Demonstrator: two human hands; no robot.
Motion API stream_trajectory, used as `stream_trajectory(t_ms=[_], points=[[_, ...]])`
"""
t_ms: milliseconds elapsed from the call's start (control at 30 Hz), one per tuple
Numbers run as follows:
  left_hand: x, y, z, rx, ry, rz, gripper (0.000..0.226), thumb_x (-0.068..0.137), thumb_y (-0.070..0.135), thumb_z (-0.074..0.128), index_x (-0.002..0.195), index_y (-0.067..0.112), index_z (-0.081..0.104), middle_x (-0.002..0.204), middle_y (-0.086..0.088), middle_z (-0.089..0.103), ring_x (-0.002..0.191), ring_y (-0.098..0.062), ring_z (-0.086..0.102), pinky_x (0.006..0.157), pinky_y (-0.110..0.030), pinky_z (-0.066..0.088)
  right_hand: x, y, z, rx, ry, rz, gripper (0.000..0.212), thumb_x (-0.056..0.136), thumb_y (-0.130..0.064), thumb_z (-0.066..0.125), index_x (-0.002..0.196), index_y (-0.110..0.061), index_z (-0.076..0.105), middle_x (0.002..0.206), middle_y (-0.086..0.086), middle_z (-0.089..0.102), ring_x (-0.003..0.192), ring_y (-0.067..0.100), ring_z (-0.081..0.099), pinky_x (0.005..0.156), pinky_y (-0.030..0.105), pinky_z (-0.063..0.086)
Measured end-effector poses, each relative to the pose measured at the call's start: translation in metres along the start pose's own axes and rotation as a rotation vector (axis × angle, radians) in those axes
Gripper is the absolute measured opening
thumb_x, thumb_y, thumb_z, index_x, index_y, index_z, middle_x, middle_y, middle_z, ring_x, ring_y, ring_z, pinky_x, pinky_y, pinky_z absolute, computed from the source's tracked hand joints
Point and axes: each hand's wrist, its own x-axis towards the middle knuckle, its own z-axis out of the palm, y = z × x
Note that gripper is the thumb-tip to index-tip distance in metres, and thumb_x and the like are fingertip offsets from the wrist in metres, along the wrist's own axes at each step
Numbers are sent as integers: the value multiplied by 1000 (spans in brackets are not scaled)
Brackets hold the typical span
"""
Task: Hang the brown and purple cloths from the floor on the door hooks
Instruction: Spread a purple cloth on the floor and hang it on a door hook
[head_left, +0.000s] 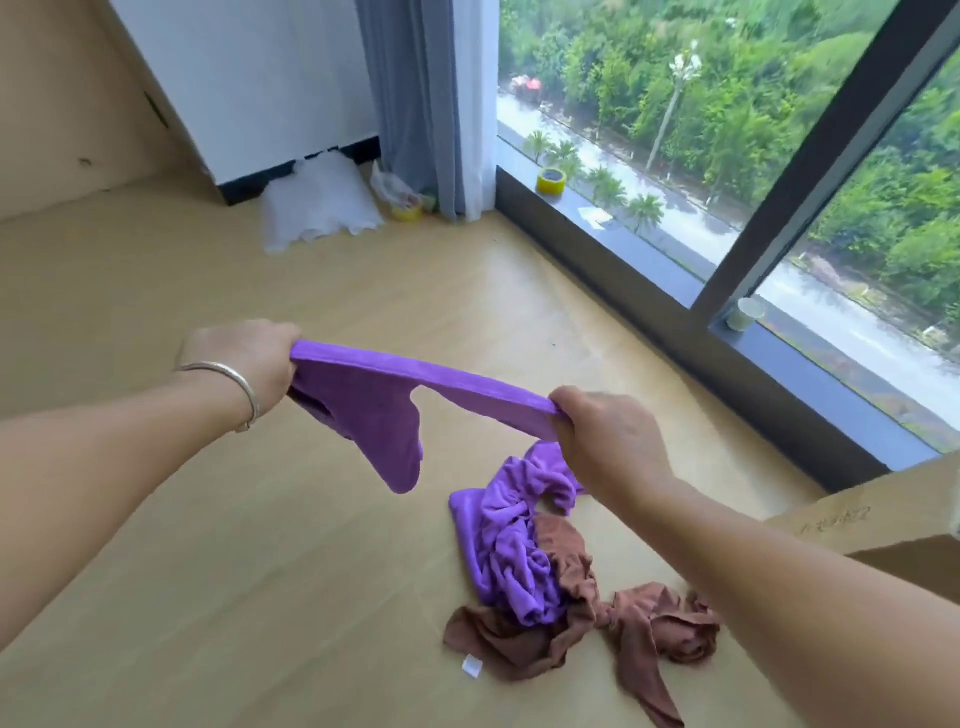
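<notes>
A purple cloth (379, 405) is stretched in the air between my two hands, its loose part hanging down below the taut top edge. My left hand (249, 358), with a silver bangle on the wrist, grips its left end. My right hand (602, 431) grips its right end. Below on the floor lies a heap with another crumpled purple cloth (514, 545) on top of brown cloths (597, 629). No door or hooks are in view.
A large window with a dark sill (649, 254) runs along the right, holding a yellow tape roll (551, 182) and a small cup (745, 314). A cardboard box (878, 519) sits at the right. White plastic sheeting (317, 208) and a grey curtain (415, 104) fill the far corner.
</notes>
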Motion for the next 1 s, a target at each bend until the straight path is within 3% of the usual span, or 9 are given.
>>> stream_trajectory(t_ms=[100,200,267,333,433,633,767,1000], points=[[-39,-72,41,-31,-85,-140,21,95,32,35,87,25,53,79,3,59,74,-22,58,62,-29,38,-10,-87,36,96,-88,-107,26,96,-29,48,75,-15,47,67,5,60,63,34,53,52,34,26],[-85,-119,100,7,-241,-205,28,98,46,36,113,28,51,111,1,62,99,-24,60,74,-33,42,-48,-168,86,194,-202,-208,27,93,-21,53,71,-21,38,65,6,60,58,34,54,49,33,27],[-120,-141,142,4,-335,-218,34,97,44,41,127,28,46,125,-1,57,111,-25,58,84,-35,44,-84,-221,124,245,-387,-266,16,94,-26,47,79,-20,45,80,6,63,70,35,58,55,34,30],[-150,-154,178,-48,-392,-212,37,97,40,44,131,27,45,126,-3,57,106,-25,61,80,-33,48,-118,-264,157,250,-554,-298,17,92,-35,43,93,-19,50,94,5,61,83,36,59,61,35,31],[-195,-163,222,-50,-425,-156,36,95,39,46,129,30,45,123,1,60,101,-24,63,69,-29,41,-152,-306,194,193,-725,-307,20,90,-34,45,104,-20,47,101,4,57,92,34,59,64,34,30],[-266,-146,302,-161,-507,-83,36,92,32,51,127,27,47,127,-2,55,116,-26,55,86,-35,44,-163,-300,244,-80,-846,-255,42,89,-25,50,129,-24,38,123,0,48,111,23,50,77,34,36],[-286,-130,346,-227,-545,-119,34,92,34,52,125,25,47,126,0,53,118,-24,52,88,-34,41,-154,-289,270,-176,-814,-275,55,88,-22,50,139,-24,28,131,-2,41,119,20,44,89,33,40],[-275,-94,406,-316,-538,-132,38,92,29,50,128,21,44,123,0,53,118,-22,50,90,-34,38,-123,-281,331,-223,-792,-393,68,87,-19,50,147,-23,18,144,1,30,132,21,33,100,33,35]])
